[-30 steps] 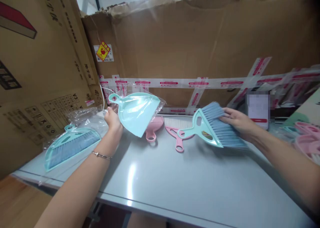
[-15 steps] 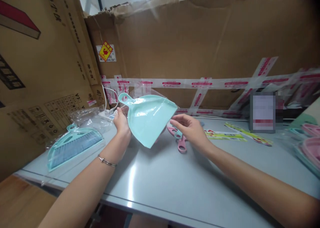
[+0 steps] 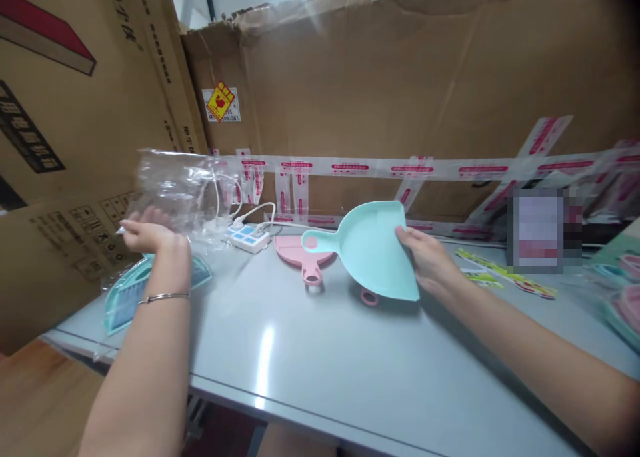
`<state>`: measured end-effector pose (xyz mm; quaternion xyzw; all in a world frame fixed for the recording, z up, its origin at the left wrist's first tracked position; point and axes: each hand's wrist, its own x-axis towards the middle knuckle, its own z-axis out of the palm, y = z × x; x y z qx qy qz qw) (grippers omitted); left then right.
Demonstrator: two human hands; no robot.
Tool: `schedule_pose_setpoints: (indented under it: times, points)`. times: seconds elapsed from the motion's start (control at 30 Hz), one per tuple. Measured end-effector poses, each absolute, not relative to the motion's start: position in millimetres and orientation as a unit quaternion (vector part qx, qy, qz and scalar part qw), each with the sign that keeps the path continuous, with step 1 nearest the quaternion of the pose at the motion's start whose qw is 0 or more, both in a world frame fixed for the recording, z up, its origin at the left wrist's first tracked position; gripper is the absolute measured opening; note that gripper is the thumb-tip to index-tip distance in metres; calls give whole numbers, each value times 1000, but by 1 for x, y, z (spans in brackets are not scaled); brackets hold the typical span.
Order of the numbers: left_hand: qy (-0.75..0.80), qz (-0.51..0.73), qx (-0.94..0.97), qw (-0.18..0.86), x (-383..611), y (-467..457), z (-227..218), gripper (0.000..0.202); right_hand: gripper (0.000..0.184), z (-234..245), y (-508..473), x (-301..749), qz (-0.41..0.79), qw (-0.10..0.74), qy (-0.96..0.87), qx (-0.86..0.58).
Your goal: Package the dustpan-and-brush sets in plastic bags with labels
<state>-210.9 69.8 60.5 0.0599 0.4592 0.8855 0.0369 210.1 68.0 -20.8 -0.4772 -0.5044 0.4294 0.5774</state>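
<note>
My right hand [image 3: 431, 260] grips a mint-green dustpan [image 3: 375, 253] by its wide front edge and holds it above the table, handle to the left. My left hand [image 3: 153, 233], at the far left and somewhat blurred, has its fingers closed on a clear plastic bag [image 3: 173, 180], which spreads out behind it. Below that hand and forearm lies another mint dustpan with a brush [image 3: 123, 303], partly hidden. A pink dustpan [image 3: 293, 249] rests on the table behind the mint handle. One more pink handle loop [image 3: 369, 297] peeks out under the held dustpan.
A white power strip [image 3: 249, 238] with cables stands at the back. Yellow-green printed strips [image 3: 505, 273] lie at right, near a blurred-out box [image 3: 539, 233]. Wrapped pink and mint pieces [image 3: 623, 303] sit at the right edge. Large cardboard [image 3: 350, 90] walls enclose the table [image 3: 300, 357].
The plastic has come off the mint dustpan. My left hand has moved left with the bag, and my right hand now holds the dustpan, shifted right. The pink dustpan behind has come into view.
</note>
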Motion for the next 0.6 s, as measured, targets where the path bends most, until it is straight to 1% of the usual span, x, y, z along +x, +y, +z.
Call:
schedule_pose_setpoints:
  times: [0.07,0.13,0.23,0.3,0.37,0.47,0.53,0.57,0.6]
  points:
    - [471,881,38,-11,-233,72,55,27,35,-16,92,219,401,545,-546,-494]
    - [483,874,31,-38,-241,74,49,24,33,-7,115,214,385,522,-574,-499]
    - [508,857,35,-77,-245,75,41,22,25,7,145,188,357,478,-631,-496]
    - [527,842,46,-104,-249,76,36,25,20,12,162,163,339,441,-672,-489]
    - [543,829,61,-120,-253,77,30,36,19,12,176,138,317,408,-706,-485]
    - [591,789,101,-138,-253,74,24,64,21,9,186,109,264,391,-731,-493]
    - [627,737,164,-193,-242,69,25,78,23,8,183,101,228,394,-741,-493]
    - [635,706,209,-235,-233,66,29,80,22,9,178,102,213,396,-748,-489]
    - [627,679,253,-286,-221,63,34,78,20,11,171,105,200,396,-756,-481]
